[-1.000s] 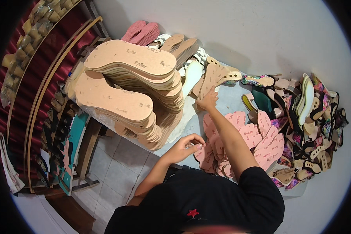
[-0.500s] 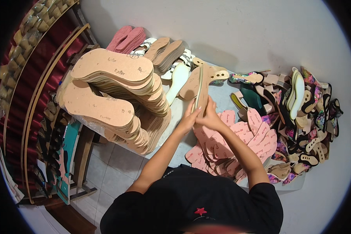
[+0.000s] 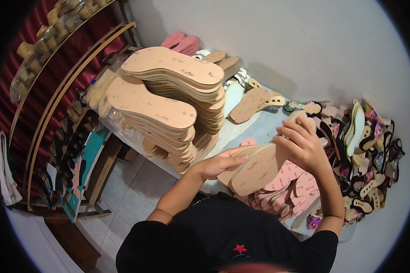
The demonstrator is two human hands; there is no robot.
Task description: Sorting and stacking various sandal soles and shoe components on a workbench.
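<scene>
A pair of tan shoe insoles (image 3: 258,172) is held tilted in front of my chest, one lying over the other with edges slightly offset. My left hand (image 3: 219,164) grips their near left end, thumb on top and fingers hidden beneath. Around the other end curls my right hand (image 3: 303,144), its fingers bent over the upper face. Below them on the table lie several pink printed insoles (image 3: 305,189), partly covered by the held pair. A single tan insole (image 3: 250,105) rests farther back, near a sandal piece with holes (image 3: 274,100).
Tall stacks of beige insoles (image 3: 173,63) stand at the left of the table. Sandals in floral and black pieces (image 3: 373,150) are heaped on the right. Pink textured soles (image 3: 182,43) lie at the back by the wall. A wooden rack (image 3: 64,86) stands far left.
The insoles have turned from edge-on to face-up and come nearer my body. My right hand has shifted to their far right end. The whole view has swung slightly.
</scene>
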